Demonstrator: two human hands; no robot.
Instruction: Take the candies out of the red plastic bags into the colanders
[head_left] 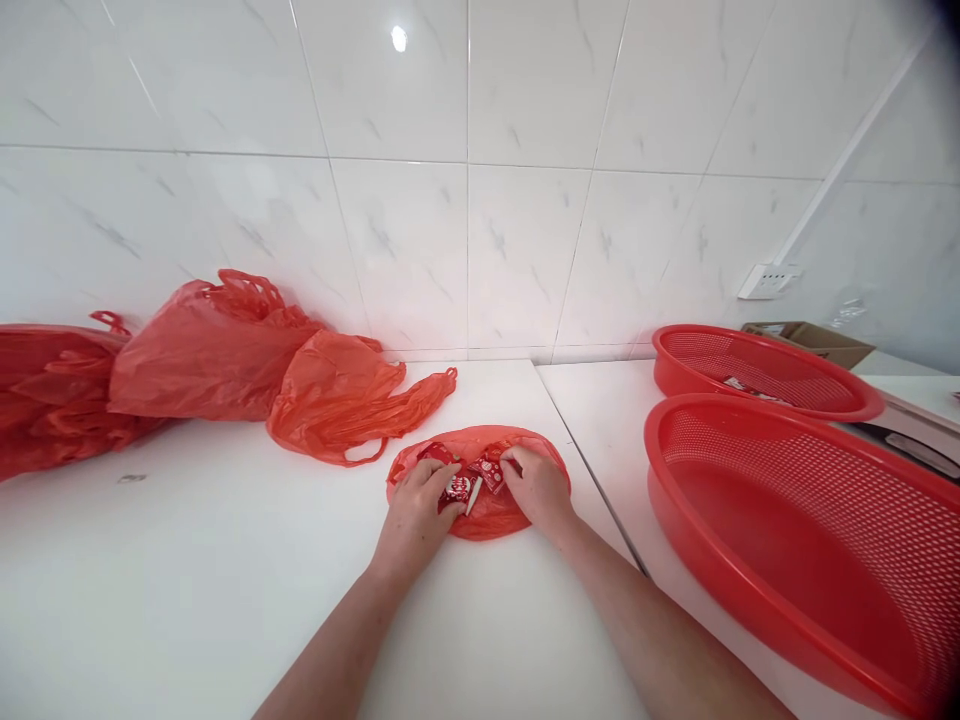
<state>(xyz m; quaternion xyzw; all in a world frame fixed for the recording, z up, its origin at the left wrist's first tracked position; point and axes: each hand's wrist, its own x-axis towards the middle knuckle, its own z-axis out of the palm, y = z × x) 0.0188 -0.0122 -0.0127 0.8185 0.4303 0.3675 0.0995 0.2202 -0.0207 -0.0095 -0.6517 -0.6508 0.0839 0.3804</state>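
Observation:
A red plastic bag [495,523] lies spread on the white table with its mouth open. Several small red packets are inside it. My left hand [420,500] has its thumb and fingers closed on a dark red packet [457,488] with white lettering. At the bag's right side, my right hand [541,490] pinches the edge of a red packet [491,472] with white marks. A narrow white strip shows between the two packets. The fingertips partly hide what they hold.
Red plastic bags [210,350] are heaped at the back left, against the tiled wall. To the right stand two red mesh baskets [787,560], the far one holding a small packet. Behind them are a cardboard box [825,345] and a wall socket [769,281].

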